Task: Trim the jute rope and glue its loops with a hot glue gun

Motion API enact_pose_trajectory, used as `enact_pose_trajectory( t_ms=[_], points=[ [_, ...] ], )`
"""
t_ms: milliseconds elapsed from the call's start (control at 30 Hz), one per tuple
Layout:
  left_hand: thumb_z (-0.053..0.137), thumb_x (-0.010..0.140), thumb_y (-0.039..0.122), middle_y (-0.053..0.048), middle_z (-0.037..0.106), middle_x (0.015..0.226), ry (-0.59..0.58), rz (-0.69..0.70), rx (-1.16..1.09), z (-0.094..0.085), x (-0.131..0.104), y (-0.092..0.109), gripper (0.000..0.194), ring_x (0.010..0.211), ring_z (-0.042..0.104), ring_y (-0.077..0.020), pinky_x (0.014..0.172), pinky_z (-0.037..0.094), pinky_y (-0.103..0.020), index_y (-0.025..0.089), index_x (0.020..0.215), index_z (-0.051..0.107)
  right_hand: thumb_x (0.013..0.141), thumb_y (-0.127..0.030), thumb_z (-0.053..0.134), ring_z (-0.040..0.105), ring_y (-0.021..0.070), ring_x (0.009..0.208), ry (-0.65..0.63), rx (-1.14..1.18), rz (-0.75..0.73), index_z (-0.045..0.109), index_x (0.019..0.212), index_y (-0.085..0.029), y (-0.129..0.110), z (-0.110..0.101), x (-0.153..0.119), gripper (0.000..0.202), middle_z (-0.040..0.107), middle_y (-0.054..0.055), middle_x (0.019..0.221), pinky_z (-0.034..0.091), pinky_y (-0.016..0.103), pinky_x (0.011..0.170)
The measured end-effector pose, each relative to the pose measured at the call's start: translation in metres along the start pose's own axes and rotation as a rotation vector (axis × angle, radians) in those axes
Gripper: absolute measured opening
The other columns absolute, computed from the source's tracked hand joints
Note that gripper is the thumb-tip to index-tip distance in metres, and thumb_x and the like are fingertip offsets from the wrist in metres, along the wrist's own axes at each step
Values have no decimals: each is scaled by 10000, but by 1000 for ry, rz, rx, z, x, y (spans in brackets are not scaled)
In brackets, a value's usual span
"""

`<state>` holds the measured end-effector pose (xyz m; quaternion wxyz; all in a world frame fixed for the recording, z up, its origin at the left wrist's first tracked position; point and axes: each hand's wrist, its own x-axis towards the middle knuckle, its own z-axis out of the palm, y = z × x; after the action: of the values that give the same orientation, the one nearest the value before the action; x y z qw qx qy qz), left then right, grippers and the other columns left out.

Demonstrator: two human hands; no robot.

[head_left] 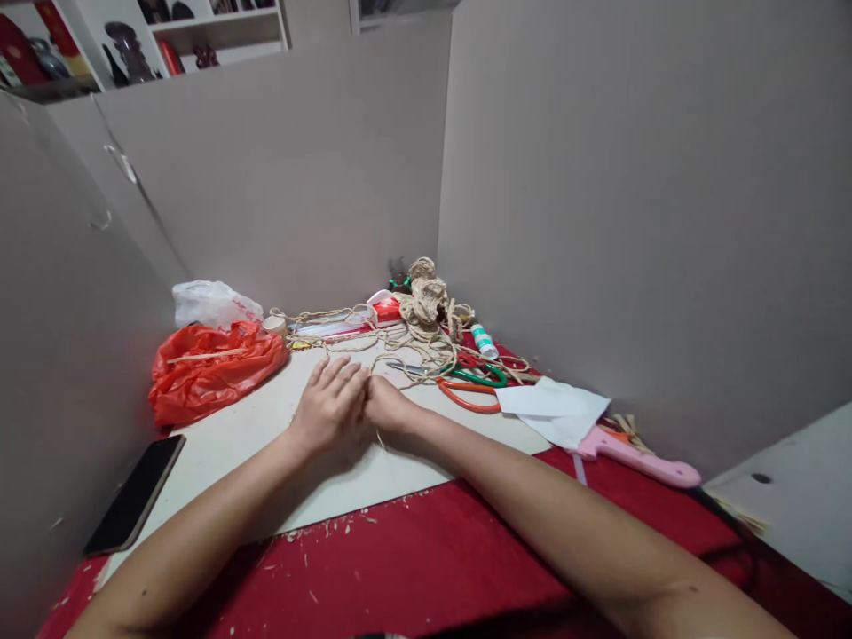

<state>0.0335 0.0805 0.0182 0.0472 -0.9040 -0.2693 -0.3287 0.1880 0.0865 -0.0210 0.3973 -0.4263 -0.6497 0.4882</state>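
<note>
Over the white board [226, 470], my two hands meet. My left hand [327, 404] has its fingers stretched out and slightly apart, with the palm side hidden. Pressed against its fingertips is my right hand [390, 405], curled closed. A strand of jute twine [380, 437] pokes out beneath the right hand, and more twine leads from the hands toward the loose loops [406, 342] behind. Whatever else lies between the palms is hidden.
A red plastic bag [219, 368] and a phone [137, 493] lie left. A twine bundle [426, 297] sits behind. Orange-handled scissors [466, 397], a glue bottle [484, 342] and a pink-handled knife [639, 457] in white paper lie right. Grey panels [299, 177] enclose the red-covered table.
</note>
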Motion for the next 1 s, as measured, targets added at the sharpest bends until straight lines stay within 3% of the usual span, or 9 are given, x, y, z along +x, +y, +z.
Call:
enact_pose_trajectory(
  t_ms=[67,167,267,433,567,667,833,900,1000],
  points=[
    [502,876,293,-122,744,920,-53,-221,-138,4,-1,-13,263,911,665,-258,923,442,-403,188,981,720,866,-245,622,606,143,754,11,-54,-32,674,931,-125,-3,-3,0,146,659,30,866,508,293,694],
    [460,911,334,-78,711,741,-34,-334,-225,9,-5,-27,303,673,620,-193,719,469,-312,190,819,711,745,-137,647,542,114,640,67,-76,-72,708,823,-138,-8,-11,-1,99,630,-9,685,438,249,628],
    [500,894,332,-73,712,806,17,-398,-309,12,-11,-34,261,719,614,-188,715,455,-286,190,811,702,699,-146,658,534,112,621,91,-87,-73,720,821,-139,-11,-19,-3,137,649,5,694,419,250,609],
    [540,873,327,-55,676,750,59,-486,-420,18,-15,-42,233,697,586,-177,693,441,-277,171,787,690,739,-226,640,487,104,536,127,-134,-54,694,653,-137,-8,-28,-3,135,613,14,581,378,255,556],
    [525,886,336,-65,706,877,39,-506,-507,23,-16,-45,262,770,613,-176,722,464,-281,159,973,697,762,-254,622,509,109,559,153,-152,-65,671,605,-139,-5,-28,-3,201,626,24,585,380,254,569],
    [567,865,355,-75,721,961,-5,-503,-600,24,-17,-41,308,800,632,-177,726,479,-284,158,1066,695,768,-256,611,513,104,555,143,-138,-76,672,633,-133,-4,-25,-4,193,630,18,587,388,246,564],
    [647,800,308,-45,719,821,-16,-553,-698,18,-15,-31,188,725,606,-158,687,459,-268,155,866,735,776,-267,599,530,102,552,122,-90,-93,698,749,-115,-2,-21,-3,183,656,28,635,405,239,548],
    [668,774,307,-22,690,737,-12,-617,-762,16,-13,-29,170,656,564,-135,641,435,-252,151,812,725,776,-272,607,532,102,556,131,-70,-99,708,892,-105,-1,-22,-2,227,664,32,669,404,235,539],
    [677,759,335,2,647,674,-16,-684,-829,13,-12,-28,192,600,512,-110,599,405,-235,145,779,701,774,-305,651,520,97,556,155,-124,-163,619,1195,-108,1,-24,-3,466,679,34,753,418,241,562]
  ],
)
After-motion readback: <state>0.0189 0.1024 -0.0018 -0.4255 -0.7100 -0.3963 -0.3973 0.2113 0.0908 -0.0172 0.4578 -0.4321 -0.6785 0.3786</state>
